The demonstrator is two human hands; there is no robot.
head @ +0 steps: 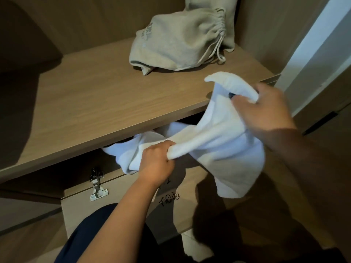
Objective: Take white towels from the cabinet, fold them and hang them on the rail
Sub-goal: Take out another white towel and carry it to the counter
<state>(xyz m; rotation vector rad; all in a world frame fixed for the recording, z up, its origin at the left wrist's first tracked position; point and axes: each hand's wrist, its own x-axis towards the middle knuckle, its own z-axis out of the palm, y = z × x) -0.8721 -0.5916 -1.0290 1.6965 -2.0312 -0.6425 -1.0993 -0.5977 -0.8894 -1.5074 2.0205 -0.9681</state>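
Towel (218, 133), white, hangs half out of the compartment under the wooden shelf (91, 103), stretched between both hands. Left hand (155, 162) grips a bunched fold low down; right hand (266, 109) pinches the raised edge. Grey drawstring bag (180, 40) lies on the shelf behind.

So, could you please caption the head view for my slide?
Both hands, left and right, pull a white towel from under the shelf.
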